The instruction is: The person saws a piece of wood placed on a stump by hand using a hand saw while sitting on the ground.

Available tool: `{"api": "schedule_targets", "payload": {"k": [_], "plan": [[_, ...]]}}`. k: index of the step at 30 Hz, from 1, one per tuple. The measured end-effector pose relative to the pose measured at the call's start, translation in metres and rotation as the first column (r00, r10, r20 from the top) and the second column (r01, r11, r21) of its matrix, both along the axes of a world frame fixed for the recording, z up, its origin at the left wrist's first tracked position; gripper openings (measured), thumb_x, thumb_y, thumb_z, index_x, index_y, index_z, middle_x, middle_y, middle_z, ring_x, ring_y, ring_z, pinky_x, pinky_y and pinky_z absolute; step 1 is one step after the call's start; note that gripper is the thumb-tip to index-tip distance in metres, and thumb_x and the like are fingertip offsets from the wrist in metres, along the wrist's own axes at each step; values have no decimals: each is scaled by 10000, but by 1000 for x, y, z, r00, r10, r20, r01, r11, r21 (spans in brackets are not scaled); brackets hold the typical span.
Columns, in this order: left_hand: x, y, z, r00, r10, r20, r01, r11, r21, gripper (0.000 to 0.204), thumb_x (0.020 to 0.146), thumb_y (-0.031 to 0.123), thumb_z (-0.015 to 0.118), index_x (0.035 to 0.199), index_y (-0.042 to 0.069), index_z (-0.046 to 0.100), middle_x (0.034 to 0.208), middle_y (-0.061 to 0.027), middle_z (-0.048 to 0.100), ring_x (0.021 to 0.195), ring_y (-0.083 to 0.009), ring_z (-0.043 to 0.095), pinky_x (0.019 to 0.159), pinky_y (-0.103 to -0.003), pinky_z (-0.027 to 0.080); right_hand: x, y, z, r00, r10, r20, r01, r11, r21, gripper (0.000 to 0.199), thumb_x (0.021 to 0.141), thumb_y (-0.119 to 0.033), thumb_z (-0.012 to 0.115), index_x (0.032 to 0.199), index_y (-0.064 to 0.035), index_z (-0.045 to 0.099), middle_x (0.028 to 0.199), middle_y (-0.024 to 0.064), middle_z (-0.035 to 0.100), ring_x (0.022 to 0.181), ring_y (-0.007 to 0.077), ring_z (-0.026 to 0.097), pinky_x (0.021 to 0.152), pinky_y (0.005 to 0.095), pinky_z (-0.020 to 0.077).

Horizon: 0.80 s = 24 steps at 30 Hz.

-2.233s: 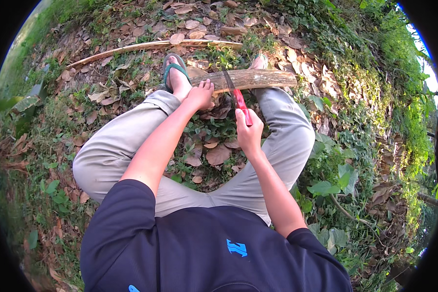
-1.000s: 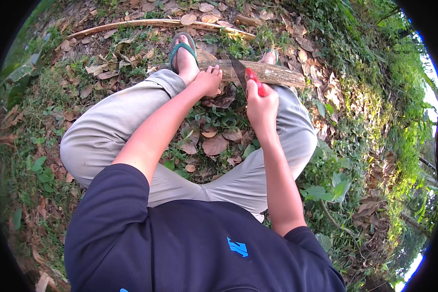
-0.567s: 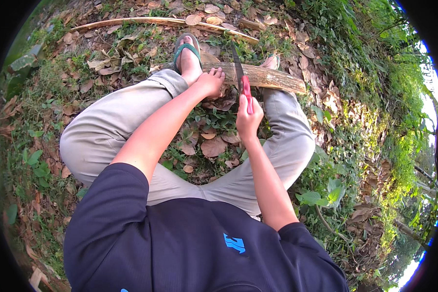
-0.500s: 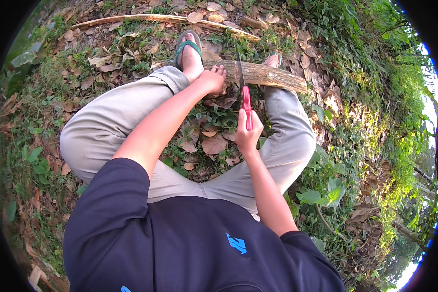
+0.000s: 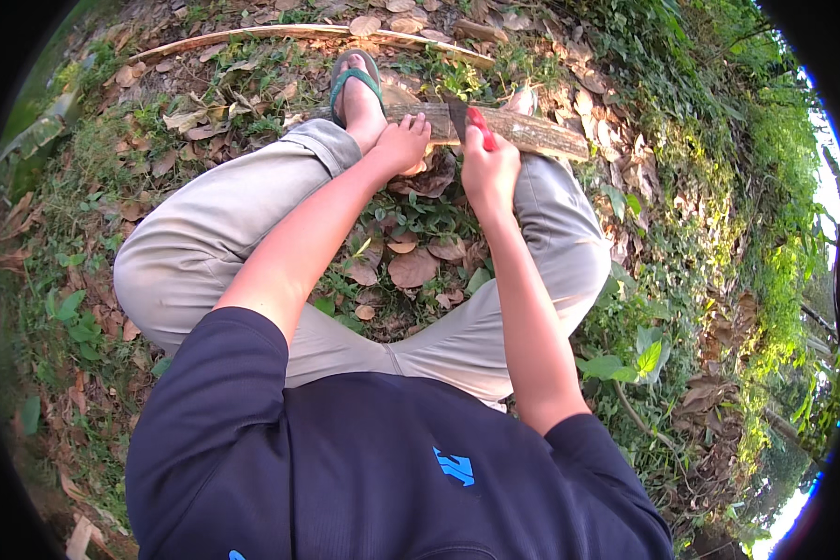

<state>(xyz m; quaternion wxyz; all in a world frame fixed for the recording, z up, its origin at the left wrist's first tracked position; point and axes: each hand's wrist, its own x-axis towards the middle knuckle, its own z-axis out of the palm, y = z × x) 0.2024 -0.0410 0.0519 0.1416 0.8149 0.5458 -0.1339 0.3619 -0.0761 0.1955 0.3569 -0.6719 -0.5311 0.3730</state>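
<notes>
A rough-barked log (image 5: 543, 136) lies crosswise by my feet. Its left part runs beneath my left foot in a green-strapped flip-flop (image 5: 368, 86). My left hand (image 5: 403, 147) presses on the log beside that foot, fingers curled over the bark. In my right hand (image 5: 491, 175) is a hand saw (image 5: 458, 121), gripped by its red handle. The dark blade meets the log just right of my left hand, and I see it nearly edge-on. Whether it sits in a cut I cannot tell.
A long split strip of wood (image 5: 299, 31) lies beyond my feet. Dry leaves (image 5: 413, 268) and low green plants cover the ground between my legs. Leafy bushes (image 5: 728, 149) rise on the right. My right foot (image 5: 521, 101) is partly hidden behind the log.
My right hand has pushed the saw forward, away from my body, so its handle is now close to the log. My left hand stays on the log.
</notes>
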Motion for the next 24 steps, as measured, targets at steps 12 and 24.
{"api": "schedule_targets", "payload": {"k": [12, 24], "plan": [[2, 5, 16, 997, 57, 58, -49, 989, -139, 980, 851, 475, 749, 1576, 15, 277, 1675, -214, 185, 1514, -394, 290, 1151, -487, 413, 27, -47, -108, 932, -31, -360, 44, 999, 29, 254, 991, -192, 654, 818, -10, 620, 620, -2, 524, 581, 78, 448, 544, 300, 379], [-1, 9, 5, 995, 67, 79, -56, 989, -136, 969, 858, 476, 731, 1564, -15, 285, 1654, -251, 225, 1492, -438, 317, 1147, -512, 403, 37, -99, 21, 962, 5, -273, 80, 951, 298, 227, 1006, -153, 621, 813, -40, 581, 585, -33, 511, 497, 32, 440, 457, 240, 331]]}}
